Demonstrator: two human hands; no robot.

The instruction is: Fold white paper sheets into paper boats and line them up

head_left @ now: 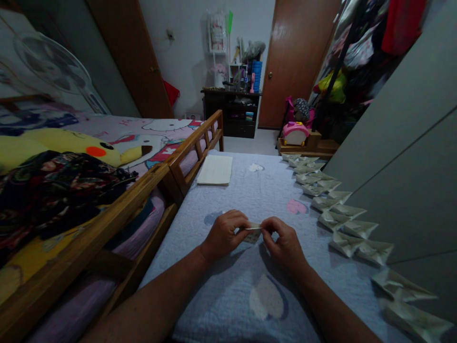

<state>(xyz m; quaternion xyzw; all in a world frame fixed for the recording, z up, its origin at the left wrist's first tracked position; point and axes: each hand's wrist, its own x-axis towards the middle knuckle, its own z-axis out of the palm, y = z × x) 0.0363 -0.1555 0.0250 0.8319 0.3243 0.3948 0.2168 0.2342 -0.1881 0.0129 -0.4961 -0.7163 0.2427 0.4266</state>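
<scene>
Pinching a small folded paper (253, 236) at both ends, we hold it over the middle of the quilted surface (257, 193); our left hand (225, 233) is closed on its left end, our right hand (284, 240) on its right; a paper stack (215, 170) lies near the far left corner; folded paper shapes (333, 220) line the right edge, beside a pale panel (400, 157); a wooden rail (170, 183) bounds the left edge.

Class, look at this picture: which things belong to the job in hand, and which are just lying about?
Seem to belong to the job:
small folded paper, held between the left hand and right hand
folded paper shapes, lined up on the right
stack of paper, probably

Just lying or standing about:
yellow plush toy
dark patterned cloth
white fan
</scene>
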